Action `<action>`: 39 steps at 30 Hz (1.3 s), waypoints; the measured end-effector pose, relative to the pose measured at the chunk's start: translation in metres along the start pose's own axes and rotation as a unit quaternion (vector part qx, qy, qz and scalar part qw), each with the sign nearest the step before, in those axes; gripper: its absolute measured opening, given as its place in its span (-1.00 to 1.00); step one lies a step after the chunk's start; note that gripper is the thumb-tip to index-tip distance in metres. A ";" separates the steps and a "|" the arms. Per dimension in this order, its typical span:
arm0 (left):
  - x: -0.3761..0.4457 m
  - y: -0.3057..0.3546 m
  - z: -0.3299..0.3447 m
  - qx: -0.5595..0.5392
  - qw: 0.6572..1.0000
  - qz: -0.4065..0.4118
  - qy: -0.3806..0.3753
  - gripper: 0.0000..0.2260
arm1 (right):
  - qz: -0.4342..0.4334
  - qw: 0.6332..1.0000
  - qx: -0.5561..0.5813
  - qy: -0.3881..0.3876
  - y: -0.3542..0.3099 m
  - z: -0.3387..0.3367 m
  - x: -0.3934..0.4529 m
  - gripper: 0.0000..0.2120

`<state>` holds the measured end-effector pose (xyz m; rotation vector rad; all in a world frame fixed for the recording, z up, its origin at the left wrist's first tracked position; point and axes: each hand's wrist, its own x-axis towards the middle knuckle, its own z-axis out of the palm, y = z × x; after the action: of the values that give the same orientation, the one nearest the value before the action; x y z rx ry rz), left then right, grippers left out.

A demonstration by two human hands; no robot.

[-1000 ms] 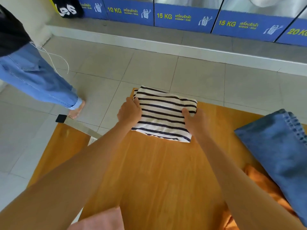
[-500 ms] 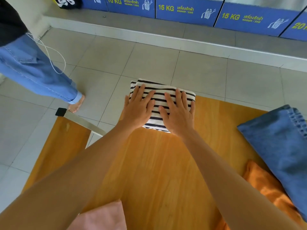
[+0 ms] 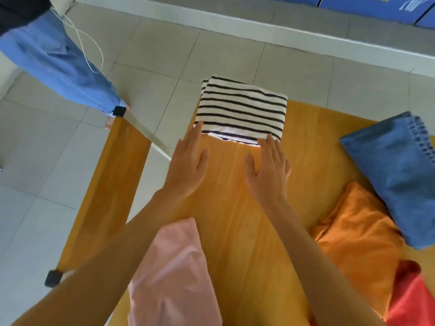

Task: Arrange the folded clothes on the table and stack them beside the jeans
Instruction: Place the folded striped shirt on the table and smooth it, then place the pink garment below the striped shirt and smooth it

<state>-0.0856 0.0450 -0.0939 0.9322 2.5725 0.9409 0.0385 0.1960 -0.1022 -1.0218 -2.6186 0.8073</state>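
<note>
Grey tiled floor (image 3: 153, 55), wooden table (image 3: 235, 208), blue machine panels (image 3: 367, 5)

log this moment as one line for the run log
hands: left and right open, fingertips at striped shirt's near edge | striped shirt: folded, far table edge | jeans: right side | stacking: not yet done

Bare wood shows in the middle of the table (image 3: 235, 208), so a hand can pass there. At the far edge lies the striped shirt (image 3: 242, 109). The folded jeans (image 3: 395, 170) fill the right side, with the orange cloth (image 3: 357, 236) and red cloth (image 3: 409, 295) nearer. The pink cloth (image 3: 171, 274) sits near, on the left.
</note>
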 end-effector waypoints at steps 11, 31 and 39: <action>-0.226 -0.071 0.004 0.255 0.949 0.036 -0.180 -0.40 | -0.092 0.950 -0.049 -0.295 -0.027 0.024 -0.301 -0.31; -0.195 -0.047 0.024 0.190 0.973 -0.099 -0.087 -0.24 | -0.047 0.974 -0.139 -0.175 -0.008 0.031 -0.210 -0.33; -0.181 -0.054 -0.006 0.047 0.934 -0.330 0.129 -0.42 | 0.331 0.935 0.048 -0.120 -0.043 0.014 -0.202 -0.06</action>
<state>0.0240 -0.1058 -0.1223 -0.0852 2.8498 0.7733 0.1580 0.0271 -0.0902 -1.9241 -2.3747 1.2475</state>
